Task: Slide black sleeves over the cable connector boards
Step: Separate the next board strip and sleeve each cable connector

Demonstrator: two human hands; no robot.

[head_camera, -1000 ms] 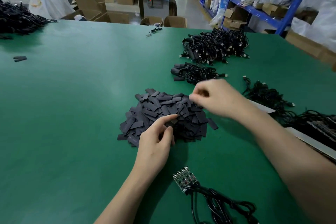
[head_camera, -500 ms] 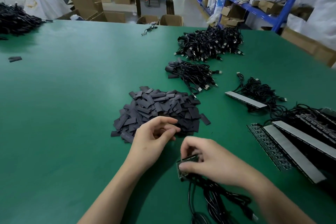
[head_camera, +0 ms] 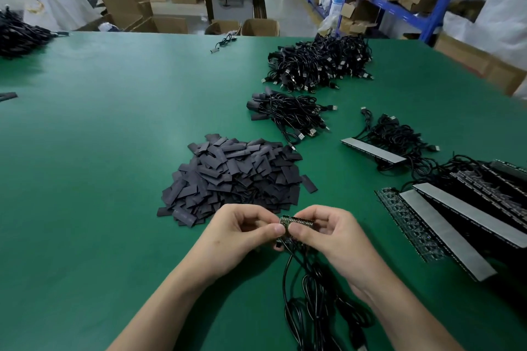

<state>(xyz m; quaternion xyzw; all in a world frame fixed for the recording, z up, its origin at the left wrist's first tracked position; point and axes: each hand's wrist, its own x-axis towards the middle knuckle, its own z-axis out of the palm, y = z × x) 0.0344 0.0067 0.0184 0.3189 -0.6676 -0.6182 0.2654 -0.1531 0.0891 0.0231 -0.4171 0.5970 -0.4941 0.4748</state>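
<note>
Green table mat [head_camera: 114, 151] beneath you: your left hand [head_camera: 239, 234] and right hand [head_camera: 328, 239] both pinch the connector board [head_camera: 293, 221], lifted clear, its cable [head_camera: 310, 288] trailing toward you. Whether you hold a sleeve, I cannot tell. Present the board square to the sleeve mouth and push straight. The sleeve pile [head_camera: 236, 177] lies just beyond.

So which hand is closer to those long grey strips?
Right. The right hand is left of the grey strips; the left hand is farther left, across the small board both pinch.
</note>
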